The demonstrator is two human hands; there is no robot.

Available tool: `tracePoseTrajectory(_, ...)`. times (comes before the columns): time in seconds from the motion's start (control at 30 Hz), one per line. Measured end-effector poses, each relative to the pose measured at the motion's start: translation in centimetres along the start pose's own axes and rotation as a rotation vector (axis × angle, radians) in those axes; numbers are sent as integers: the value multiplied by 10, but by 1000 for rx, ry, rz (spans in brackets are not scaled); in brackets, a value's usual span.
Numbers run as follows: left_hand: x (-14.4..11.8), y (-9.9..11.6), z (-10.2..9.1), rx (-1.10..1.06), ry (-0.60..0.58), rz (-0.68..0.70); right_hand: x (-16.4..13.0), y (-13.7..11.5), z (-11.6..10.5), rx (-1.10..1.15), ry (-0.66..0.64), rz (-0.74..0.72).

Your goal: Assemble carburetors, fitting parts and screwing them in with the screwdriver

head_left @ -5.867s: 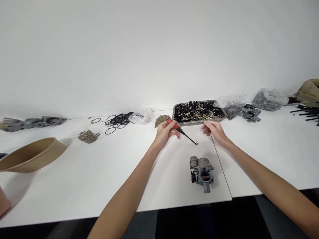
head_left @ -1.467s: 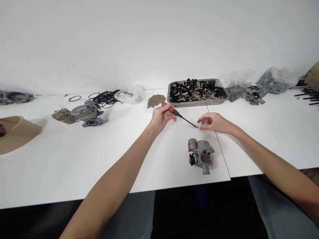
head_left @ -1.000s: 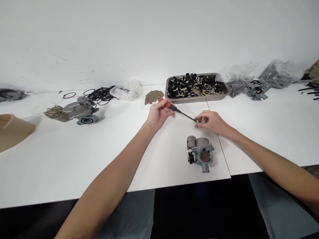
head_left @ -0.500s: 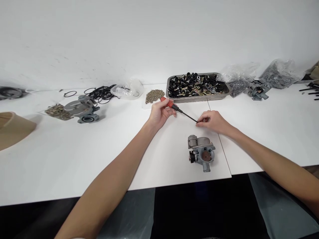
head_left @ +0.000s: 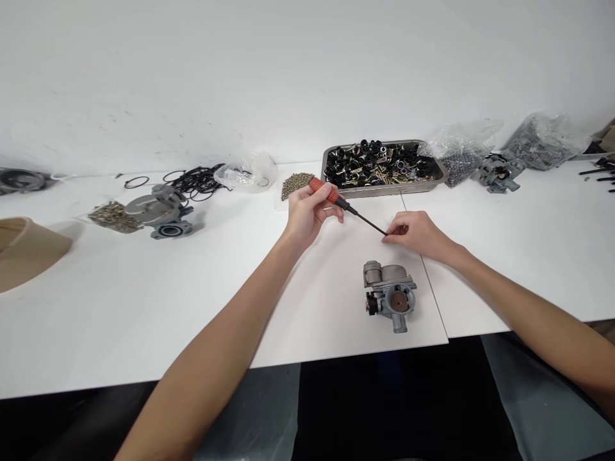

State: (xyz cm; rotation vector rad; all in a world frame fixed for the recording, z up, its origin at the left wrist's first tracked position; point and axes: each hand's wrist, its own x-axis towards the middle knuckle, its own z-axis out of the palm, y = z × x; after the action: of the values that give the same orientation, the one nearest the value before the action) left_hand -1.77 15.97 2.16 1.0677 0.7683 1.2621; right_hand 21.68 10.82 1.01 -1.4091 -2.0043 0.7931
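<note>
At a white worktable (head_left: 144, 307) whose near edge runs across the lower frame, a person works over a bare stretch of surface, with the seam between two tabletop panels passing just right of a grey carburetor (head_left: 390, 296) that sits close to that near edge. Open table lies to the left of the forearms, bounded farther left by a second grey casting (head_left: 161, 212) and a pile of small brass parts (head_left: 109, 214), and at the far side by black rubber rings (head_left: 199, 180), a clear plastic bag (head_left: 247, 174), a heap of screws (head_left: 296, 182) and a metal tray (head_left: 384, 189) filled with black and brass fittings. The left hand (head_left: 307, 214) is curled firmly around the red handle of a small screwdriver (head_left: 339, 202), held above the table with its dark shaft slanting down to the right. The right hand (head_left: 416, 229), resting low just beyond the carburetor, pinches its thumb and forefinger together at the screwdriver's tip; whether a small part sits between them is too small to tell. Both forearms reach in from the lower corners, converging between the carburetor and the tray.
</note>
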Motion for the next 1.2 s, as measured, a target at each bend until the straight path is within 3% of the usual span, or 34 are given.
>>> tracePoseTrajectory(0.17, -11, 14, 14, 52, -9, 122, -1, -1, -3, 4, 35, 3)
tracePoseTrajectory(0.4, -19, 28, 29, 125, 4, 179, -1, -1, -2, 131, 96, -8)
tracePoseTrajectory(0.5, -19, 49, 45, 246, -55, 252, -3, -8, -4, 221, 81, 3)
tracePoseTrajectory(0.63, -21, 82, 75, 397, -165, 460, -6, -20, -10, 412, 97, 0)
tracePoseTrajectory(0.73, -27, 95, 88, 442, -204, 557, -8, -24, -10, 554, 53, -1)
tracePoseTrajectory(0.87, -39, 97, 91, 484, -214, 619, -8, -24, -4, 723, -43, 45)
tracePoseTrajectory(1.03, -48, 95, 89, 417, -135, 775, -6, -23, -2, 895, -47, 61)
tracePoseTrajectory(1.2, -48, 91, 87, 373, -208, 737, -7, -17, -3, 840, -175, 11)
